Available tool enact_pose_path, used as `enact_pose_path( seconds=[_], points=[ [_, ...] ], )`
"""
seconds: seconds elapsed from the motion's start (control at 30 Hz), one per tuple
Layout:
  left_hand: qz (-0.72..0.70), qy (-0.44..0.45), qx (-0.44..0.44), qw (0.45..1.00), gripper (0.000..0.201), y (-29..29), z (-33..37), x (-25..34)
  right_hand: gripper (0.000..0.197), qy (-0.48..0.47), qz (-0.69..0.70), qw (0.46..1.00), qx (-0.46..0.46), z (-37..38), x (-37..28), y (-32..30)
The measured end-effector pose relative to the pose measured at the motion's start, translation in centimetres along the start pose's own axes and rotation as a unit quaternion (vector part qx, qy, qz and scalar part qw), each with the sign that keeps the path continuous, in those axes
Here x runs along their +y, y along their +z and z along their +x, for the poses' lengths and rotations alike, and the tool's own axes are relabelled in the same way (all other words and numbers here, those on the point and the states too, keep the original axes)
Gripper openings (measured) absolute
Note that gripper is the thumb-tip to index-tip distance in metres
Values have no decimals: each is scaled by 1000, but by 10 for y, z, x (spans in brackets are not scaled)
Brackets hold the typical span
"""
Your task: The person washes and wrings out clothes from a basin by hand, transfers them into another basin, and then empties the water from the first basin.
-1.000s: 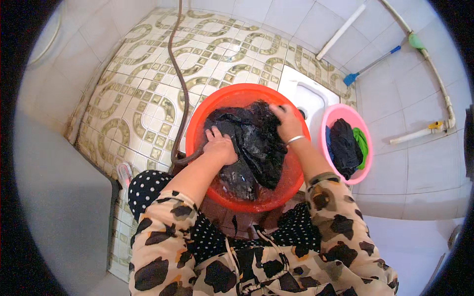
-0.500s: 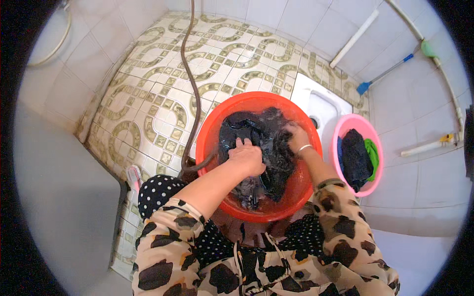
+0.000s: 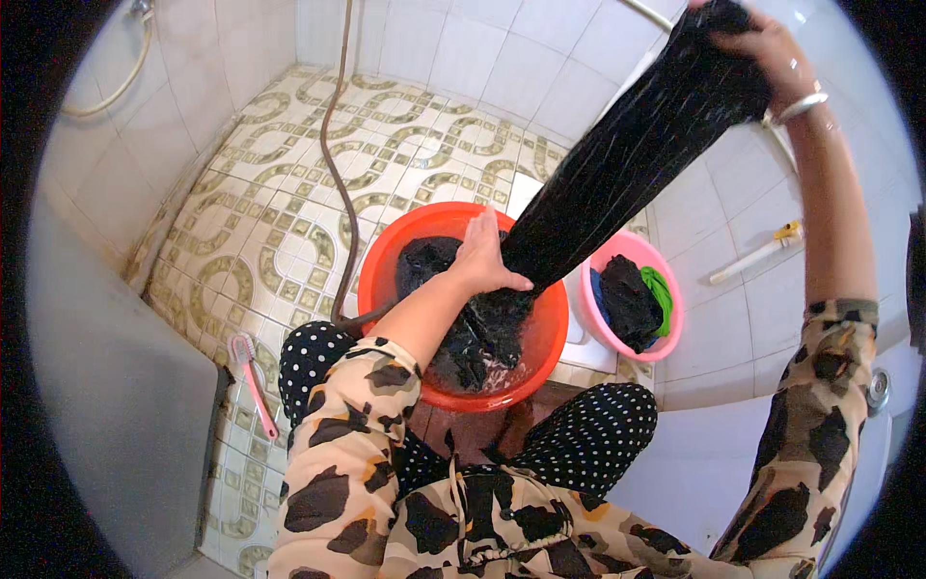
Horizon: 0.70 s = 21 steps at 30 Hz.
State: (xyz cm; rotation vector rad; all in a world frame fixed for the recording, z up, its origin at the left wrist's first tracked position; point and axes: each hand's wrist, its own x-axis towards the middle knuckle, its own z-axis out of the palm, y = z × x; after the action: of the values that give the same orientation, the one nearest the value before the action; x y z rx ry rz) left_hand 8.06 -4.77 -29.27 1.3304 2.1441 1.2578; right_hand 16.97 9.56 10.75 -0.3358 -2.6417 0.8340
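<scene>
One arm [image 3: 839, 212], the right, reaches high and well out to the person's side, a pale bracelet [image 3: 803, 106] at its wrist, while the left forearm [image 3: 424, 318] slants forward, low over the red basin [image 3: 475, 401]. From where I stand, the right hand [image 3: 767, 56] has its fingers curled tight around the bunched upper end of a long black cloth [image 3: 632, 145], holding that end up in the air. The left hand [image 3: 482, 259] is opened out at the lower part of the same cloth: its fingers lie straight and close together, pointing away from the body, with the thumb standing wide of them along the black fabric. How firmly that hand presses, I cannot tell. Between the two hands the cloth runs taut on a slope, narrow below and broader above, dark and glossy as if wet, with thin pale streaks down its length. Its lower end goes down into the red basin, where more dark clothes [image 3: 461, 367] lie in a soaked heap. Just beside that basin, on the person's right, a pink basin [image 3: 676, 314] holds a dark garment [image 3: 632, 304] and a green cloth [image 3: 659, 297]. A brown hose [image 3: 336, 164] trails to the red basin's left side, and a pink brush [image 3: 256, 396] lies on the tiled floor [image 3: 231, 280].
</scene>
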Motion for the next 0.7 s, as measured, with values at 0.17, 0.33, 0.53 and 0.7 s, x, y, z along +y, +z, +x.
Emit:
enact_pose_path(
  seconds=[0.17,0.33,0.53,0.7],
  points=[
    [-85,72,106,988,122,11,22,70,27,-29,74,973,216,-25,-95,-7],
    [-357,-89,172,914,30,-4,66,65,24,-35,140,957,251,-58,-47,-51],
    [-167,-176,153,958,19,-96,92,96,26,132,279,896,320,-161,158,-25],
    [40,-104,42,993,19,-108,94,190,29,323,411,790,322,-222,266,127]
  ],
)
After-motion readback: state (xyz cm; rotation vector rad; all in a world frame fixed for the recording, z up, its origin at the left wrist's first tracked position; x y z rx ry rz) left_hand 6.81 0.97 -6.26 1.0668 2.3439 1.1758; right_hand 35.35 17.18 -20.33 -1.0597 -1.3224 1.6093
